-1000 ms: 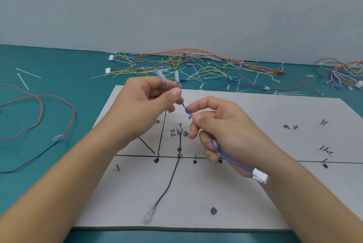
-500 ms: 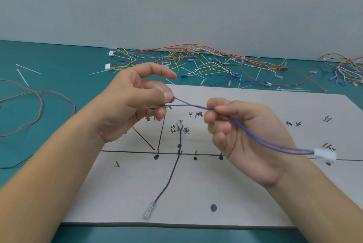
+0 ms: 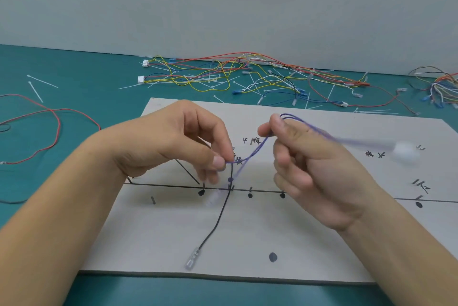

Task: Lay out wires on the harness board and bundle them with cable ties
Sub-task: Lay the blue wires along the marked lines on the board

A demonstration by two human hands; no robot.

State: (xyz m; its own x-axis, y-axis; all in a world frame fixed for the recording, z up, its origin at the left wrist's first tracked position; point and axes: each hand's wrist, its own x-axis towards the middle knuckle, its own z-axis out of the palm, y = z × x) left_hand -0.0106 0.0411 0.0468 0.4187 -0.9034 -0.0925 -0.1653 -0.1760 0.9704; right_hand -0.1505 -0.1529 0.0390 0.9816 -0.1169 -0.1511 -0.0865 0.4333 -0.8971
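A pale harness board [image 3: 247, 236] with drawn black lines, dots and small pegs lies on the teal table. Above it I hold a purple wire pair [image 3: 255, 152]. My left hand [image 3: 173, 142] pinches one end between thumb and fingertips, just above the board's centre line. My right hand [image 3: 302, 157] grips the wires farther along; they loop over its index finger and trail right to a blurred white connector [image 3: 405, 152]. A blurred clear terminal [image 3: 214, 198] hangs below my left fingers. A black wire [image 3: 218, 219] lies on the board, ending in a clear terminal [image 3: 192, 260] near the front edge.
A tangle of coloured wires [image 3: 235, 75] and white cable ties lies behind the board. Another wire bundle [image 3: 441, 87] sits at the far right. A red and black wire loop [image 3: 49, 127] lies left, with two loose cable ties [image 3: 39, 85] behind it. A grey wall stands behind.
My left hand has dropped toward the board's centre line with its wire end. My right hand has risen and the white connector has swung up and right.
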